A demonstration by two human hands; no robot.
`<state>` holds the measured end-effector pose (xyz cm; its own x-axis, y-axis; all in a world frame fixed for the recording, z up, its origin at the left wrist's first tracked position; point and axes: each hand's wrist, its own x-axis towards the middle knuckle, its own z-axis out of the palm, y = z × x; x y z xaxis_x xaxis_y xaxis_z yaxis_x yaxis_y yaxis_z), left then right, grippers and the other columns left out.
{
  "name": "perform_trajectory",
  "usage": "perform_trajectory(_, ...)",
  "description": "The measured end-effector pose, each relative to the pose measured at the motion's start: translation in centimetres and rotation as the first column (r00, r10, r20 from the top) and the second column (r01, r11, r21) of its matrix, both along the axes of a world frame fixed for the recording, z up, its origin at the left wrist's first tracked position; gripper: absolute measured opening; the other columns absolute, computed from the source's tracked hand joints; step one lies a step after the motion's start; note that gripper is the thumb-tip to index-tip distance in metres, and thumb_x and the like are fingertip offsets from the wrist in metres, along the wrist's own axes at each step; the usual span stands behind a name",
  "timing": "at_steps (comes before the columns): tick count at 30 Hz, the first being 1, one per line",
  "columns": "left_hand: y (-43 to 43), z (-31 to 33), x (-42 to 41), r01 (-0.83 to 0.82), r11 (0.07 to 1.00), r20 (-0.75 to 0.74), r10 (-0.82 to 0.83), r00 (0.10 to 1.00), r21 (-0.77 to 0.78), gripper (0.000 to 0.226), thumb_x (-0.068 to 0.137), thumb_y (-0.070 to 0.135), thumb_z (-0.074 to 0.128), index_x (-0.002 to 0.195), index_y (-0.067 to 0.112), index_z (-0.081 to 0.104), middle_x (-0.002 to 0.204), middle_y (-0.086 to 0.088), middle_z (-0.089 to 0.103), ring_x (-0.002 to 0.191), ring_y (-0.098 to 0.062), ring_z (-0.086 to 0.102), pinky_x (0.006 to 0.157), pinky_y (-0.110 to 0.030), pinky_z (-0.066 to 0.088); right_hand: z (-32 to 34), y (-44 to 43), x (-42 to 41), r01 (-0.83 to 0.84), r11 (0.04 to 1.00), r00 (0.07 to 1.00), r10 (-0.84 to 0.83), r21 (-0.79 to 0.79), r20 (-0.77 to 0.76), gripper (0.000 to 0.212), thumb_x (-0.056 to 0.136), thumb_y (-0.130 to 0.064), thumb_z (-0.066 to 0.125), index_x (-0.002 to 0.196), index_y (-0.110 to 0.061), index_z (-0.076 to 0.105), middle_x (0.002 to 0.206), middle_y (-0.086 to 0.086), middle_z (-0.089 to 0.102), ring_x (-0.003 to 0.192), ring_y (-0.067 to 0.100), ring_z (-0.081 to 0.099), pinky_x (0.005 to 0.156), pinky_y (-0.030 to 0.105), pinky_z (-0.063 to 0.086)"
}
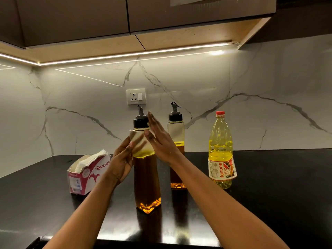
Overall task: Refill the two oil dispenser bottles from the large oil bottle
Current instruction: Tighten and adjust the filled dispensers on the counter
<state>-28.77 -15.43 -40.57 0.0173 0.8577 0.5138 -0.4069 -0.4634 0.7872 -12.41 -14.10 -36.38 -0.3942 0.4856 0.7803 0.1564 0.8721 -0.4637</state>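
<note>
Two tall clear dispenser bottles with black pourer caps stand on the black counter. The nearer dispenser bottle (146, 178) is about two-thirds full of dark oil; its black cap (140, 121) is on. My left hand (122, 162) grips its upper body from the left, fingers curled behind the glass. My right hand (159, 139) is at its right shoulder with straight fingers reaching up beside the cap. The second dispenser bottle (176, 133) stands behind and to the right, partly hidden by my right wrist. The large yellow oil bottle (221, 151), with a red cap, stands farther right, untouched.
A pink and white tissue pack (86, 175) lies on the black counter (269, 186) at left. A marble backsplash carries a wall socket (136, 96) behind the bottles. Overhead cabinets hang above with a light strip.
</note>
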Motion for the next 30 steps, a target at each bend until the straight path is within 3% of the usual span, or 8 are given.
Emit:
perform_trajectory(2,-0.5,-0.2,0.1,-0.138,0.989,-0.069,0.142,0.987,0.06,0.039,0.085,0.027,0.054,0.124,0.026,0.061,0.119,0.002,0.069,0.11,-0.019,0.065,0.076,-0.03,0.059,-0.9,0.5,-0.1,0.056,0.985,0.997,-0.065,0.165,0.052,0.06,0.1,-0.026,0.038,0.15,-0.014,0.006,0.159,0.001,0.001,0.144,0.003,0.002,0.115,0.019,0.013)
perform_trajectory(5,-0.9,-0.4,0.3,-0.255,0.951,-0.226,0.291,0.93,0.177,0.09,0.07,0.055,0.076,0.146,0.028,0.035,0.129,0.005,0.062,0.116,-0.016,0.062,0.083,-0.034,0.058,-1.7,0.6,-0.7,0.077,0.939,0.993,-0.102,0.336,0.056,0.063,0.099,-0.033,0.037,0.148,-0.003,0.012,0.158,0.011,0.002,0.147,0.02,0.0,0.12,0.036,0.01)
perform_trajectory(8,-0.9,-0.2,0.8,-0.263,0.942,-0.245,0.31,0.919,0.207,0.1,0.062,0.044,0.084,0.146,0.026,0.031,0.122,0.004,0.065,0.115,-0.016,0.062,0.079,-0.031,0.058,-1.3,0.6,-1.3,0.065,0.925,0.995,-0.088,0.375,0.045,0.061,0.098,-0.031,0.037,0.147,-0.001,0.018,0.157,0.012,0.006,0.147,0.022,0.001,0.12,0.038,0.01)
perform_trajectory(14,-0.9,0.3,0.3,-0.196,0.97,-0.247,0.227,0.942,0.145,0.112,0.053,0.049,0.089,0.147,0.027,0.032,0.126,-0.001,0.064,0.116,-0.023,0.062,0.081,-0.035,0.058,-0.5,0.4,-0.9,-0.098,0.982,0.985,0.073,-0.159,-0.156,0.06,0.099,-0.033,0.039,0.151,-0.018,0.015,0.156,0.004,0.021,0.142,0.012,0.019,0.117,0.043,0.022)
perform_trajectory(18,-0.7,0.0,-0.2,-0.184,0.974,-0.249,0.213,0.945,0.133,0.109,0.058,0.049,0.087,0.148,0.02,0.033,0.132,-0.007,0.059,0.12,-0.029,0.058,0.083,-0.037,0.057,-0.8,0.2,-1.1,0.032,0.976,0.999,-0.03,0.216,-0.012,0.065,0.098,-0.027,0.041,0.15,-0.006,0.009,0.158,0.004,-0.001,0.146,0.014,0.0,0.118,0.028,0.01)
perform_trajectory(22,-0.7,0.0,0.0,-0.182,0.975,-0.229,0.208,0.951,0.13,0.107,0.057,0.051,0.087,0.145,0.017,0.036,0.123,-0.005,0.065,0.113,-0.025,0.063,0.076,-0.031,0.058,-0.9,1.2,-1.3,0.143,0.837,0.974,-0.213,0.528,0.074,0.063,0.096,-0.029,0.043,0.147,-0.002,0.02,0.157,0.011,0.011,0.147,0.022,0.002,0.119,0.031,0.008)
perform_trajectory(28,-0.3,-0.3,0.1,-0.143,0.982,-0.209,0.166,0.964,0.121,0.069,0.081,0.013,0.066,0.144,0.015,0.038,0.129,-0.008,0.061,0.114,-0.027,0.062,0.078,-0.031,0.058,-1.4,1.1,-1.2,0.008,0.999,0.995,-0.011,-0.033,-0.096,0.065,0.095,-0.041,0.038,0.15,-0.023,0.009,0.157,0.002,0.016,0.143,0.013,0.015,0.116,0.042,0.022)
perform_trajectory(30,-0.2,-0.4,0.0,-0.13,0.986,-0.22,0.151,0.964,0.109,0.062,0.086,0.006,0.057,0.144,0.014,0.038,0.129,-0.009,0.061,0.115,-0.027,0.062,0.08,-0.033,0.058,-1.5,0.9,-1.0,-0.024,0.997,0.996,0.017,-0.073,-0.093,0.071,0.093,-0.053,0.038,0.15,-0.026,0.004,0.158,-0.001,0.011,0.141,0.005,0.009,0.117,0.035,0.018)
